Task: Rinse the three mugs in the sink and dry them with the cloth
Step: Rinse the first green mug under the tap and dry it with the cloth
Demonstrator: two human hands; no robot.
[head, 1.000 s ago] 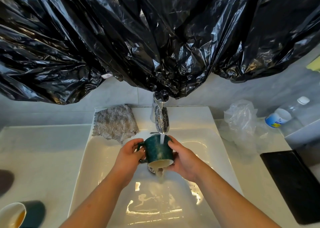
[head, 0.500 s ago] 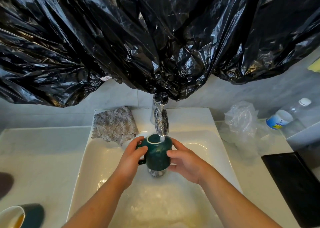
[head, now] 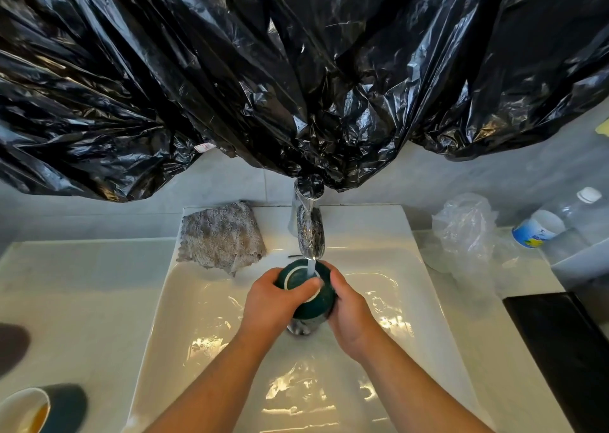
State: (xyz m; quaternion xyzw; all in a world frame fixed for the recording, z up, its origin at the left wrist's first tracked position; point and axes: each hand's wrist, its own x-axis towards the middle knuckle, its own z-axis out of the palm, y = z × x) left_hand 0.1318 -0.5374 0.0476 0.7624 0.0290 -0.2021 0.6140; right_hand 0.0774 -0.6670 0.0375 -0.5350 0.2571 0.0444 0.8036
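Note:
A dark green mug [head: 314, 304] is held over the white sink [head: 197, 300] under the running chrome tap [head: 309, 235], its mouth up and water falling into it. My left hand [head: 273, 300] grips its left side, with the thumb across the pale rim. My right hand [head: 349, 310] wraps its right side. A grey cloth [head: 220, 238] lies on the sink's back left corner. A second green mug [head: 43, 409] with brown liquid inside lies tipped at the bottom left of the counter. A dark rounded shape [head: 13, 343] shows at the left edge.
Black plastic sheeting [head: 296, 70] hangs over the wall above the tap. A crumpled clear bag [head: 468, 231], a small white tub [head: 537, 228] and a clear bottle [head: 580, 208] sit at the right. A black slab [head: 560, 350] lies on the right counter.
The mug was tipped mouth down and pouring out a second ago; it has been turned mouth up under the stream, and my left thumb has moved onto its rim.

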